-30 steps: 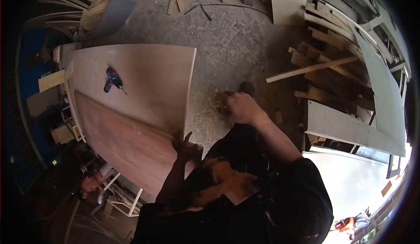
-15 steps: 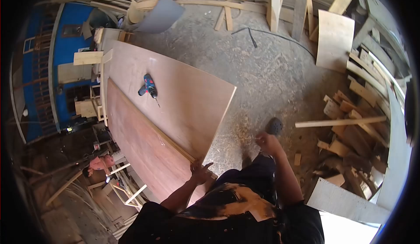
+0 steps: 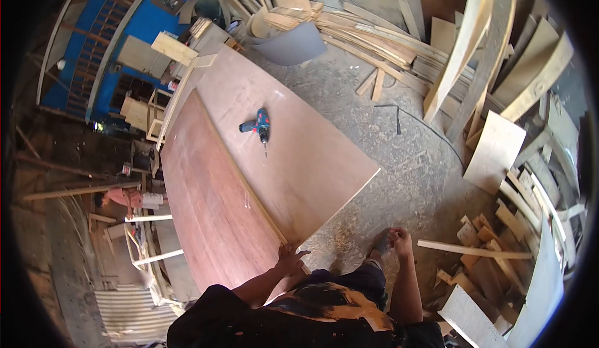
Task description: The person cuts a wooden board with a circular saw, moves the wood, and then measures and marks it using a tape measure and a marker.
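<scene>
My left hand [image 3: 290,260] rests on the near corner of a reddish wooden panel [image 3: 206,198], its fingers apart at the panel's edge strip. That panel lies on top of a larger pale plywood sheet [image 3: 312,161]. A blue and black cordless drill [image 3: 262,126] with a bit in it lies on the plywood, beyond my left hand. On the right, my right hand [image 3: 399,242] hangs over the floor near my shoe, touching neither panel. Its fingers are curled; whether they hold something small is too small to tell.
A co-worker [image 3: 121,198] in a pinkish top is at the far left beside wooden frames. Wood offcuts [image 3: 493,242] and a long batten [image 3: 474,249] lie on the right. Stacked boards [image 3: 374,42] line the back, and a dark cable [image 3: 430,129] crosses the floor.
The view has turned, so the panels and drill appear farther right. My left hand stays at the panel's corner. My right hand is still off the panels, and the co-worker's posture has changed.
</scene>
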Available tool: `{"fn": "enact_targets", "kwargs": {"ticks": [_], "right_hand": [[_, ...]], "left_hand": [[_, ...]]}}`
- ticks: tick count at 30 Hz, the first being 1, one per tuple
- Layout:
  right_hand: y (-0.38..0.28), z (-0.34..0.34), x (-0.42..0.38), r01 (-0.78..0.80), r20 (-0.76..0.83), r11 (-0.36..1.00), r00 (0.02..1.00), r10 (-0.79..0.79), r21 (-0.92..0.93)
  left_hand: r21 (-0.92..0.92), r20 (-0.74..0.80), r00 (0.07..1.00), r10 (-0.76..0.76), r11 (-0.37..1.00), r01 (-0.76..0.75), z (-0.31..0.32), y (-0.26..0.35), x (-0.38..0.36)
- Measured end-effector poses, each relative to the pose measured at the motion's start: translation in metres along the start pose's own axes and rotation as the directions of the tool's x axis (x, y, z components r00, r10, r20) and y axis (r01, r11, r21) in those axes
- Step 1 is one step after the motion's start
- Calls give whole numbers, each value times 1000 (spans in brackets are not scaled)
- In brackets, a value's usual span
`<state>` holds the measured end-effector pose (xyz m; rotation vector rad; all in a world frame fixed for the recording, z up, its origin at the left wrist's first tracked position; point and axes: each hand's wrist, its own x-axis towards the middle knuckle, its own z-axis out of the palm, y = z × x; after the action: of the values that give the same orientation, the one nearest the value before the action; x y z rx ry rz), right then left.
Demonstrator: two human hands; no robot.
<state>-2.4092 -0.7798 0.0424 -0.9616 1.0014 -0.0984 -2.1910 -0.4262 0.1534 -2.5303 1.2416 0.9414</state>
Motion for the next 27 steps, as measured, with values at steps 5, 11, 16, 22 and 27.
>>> {"fn": "enact_targets", "kwargs": {"ticks": [5,11,16,22,27], "right_hand": [[-12,40,-8,-5,100,997,995,13,-77],[7,116,-35,67,395,945,916,68,-319],[21,204,-93,325,548,685,826,131,-652],[78,257,-115,659,624,149,748,-225,-737],[70,277,-131,465,442,0,842,-310,-885]], "left_hand": [[-50,-140,989,43,997,-50,4,-3,-3],[-201,-429,899,84,962,-185,3,-4,-13],[-527,-662,711,-236,821,-218,10,-34,-87],[-750,-597,274,-754,646,143,175,-229,-278],[-769,15,-309,-951,-209,605,269,-304,-480]]}}
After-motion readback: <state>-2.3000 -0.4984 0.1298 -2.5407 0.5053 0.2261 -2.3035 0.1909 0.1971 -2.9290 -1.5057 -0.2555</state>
